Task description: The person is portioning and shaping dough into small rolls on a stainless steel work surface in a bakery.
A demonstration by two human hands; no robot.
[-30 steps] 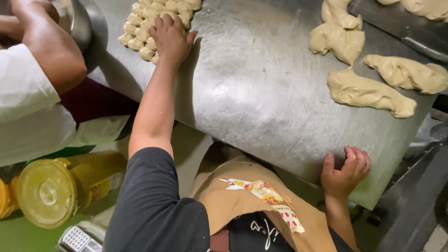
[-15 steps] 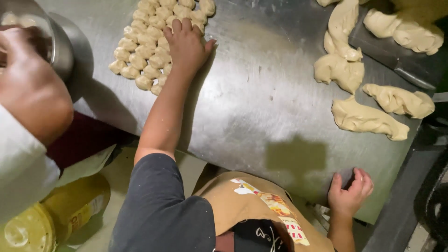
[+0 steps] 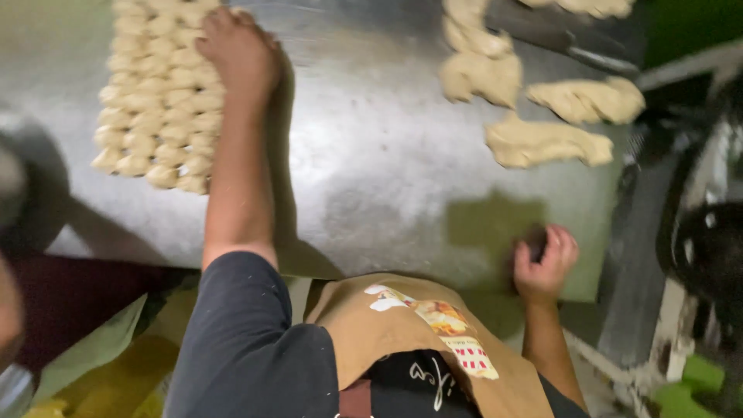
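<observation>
Upper left of the frame: my left hand [image 3: 241,48] lies flat, fingers together, against the edge of a block of small, pale, knobbly dough pieces [image 3: 159,108] on the dull steel table [image 3: 371,178]. Lower right, my right hand [image 3: 544,262] curls over the table edge, fingers bent. Upper right, soft, lumpy dough strips [image 3: 546,142] lie well apart.

Tan apron [image 3: 402,325] — dark machine [image 3: 696,255]
</observation>
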